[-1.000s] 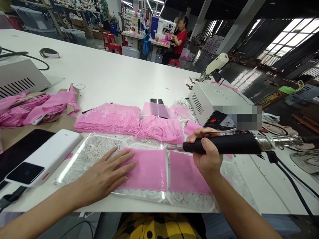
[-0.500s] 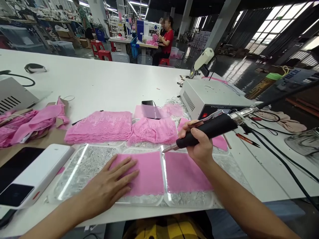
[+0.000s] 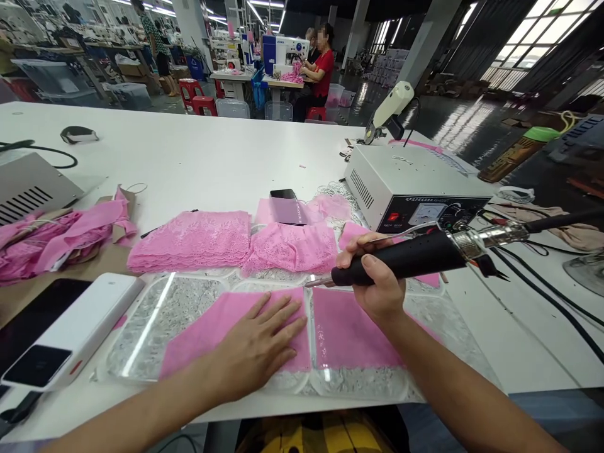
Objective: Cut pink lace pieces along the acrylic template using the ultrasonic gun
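Fabric (image 3: 212, 324), pink and smooth, lies flat beneath your left hand (image 3: 255, 343), its long axis running side to side in front of you. Your left fingers (image 3: 278, 324) are slightly apart, palm down, clamped on nothing; they point away from you and to the right, tips just short of the piece's straight right edge. That edge runs away from you, beside a narrow gap, with a second pink panel (image 3: 349, 327) on the gap's other side.

Your right fingers are wrapped round the black-handled tool (image 3: 415, 257), and a thin metal implement (image 3: 401, 234) also sits in that grip, along the handle. The tool points left, its metal tip (image 3: 317, 283) at the far end of the gap, next to the left piece's far right corner. Whether the tip touches cloth or only hangs above it, you cannot tell from here. Your left hand is the one on the left piece; your right hand is above the far side of the second panel. Both pieces lie over a clear, rounded-cornered sheet (image 3: 141, 327) on the white counter (image 3: 212, 151), nearer you than the lace stack (image 3: 189, 242).
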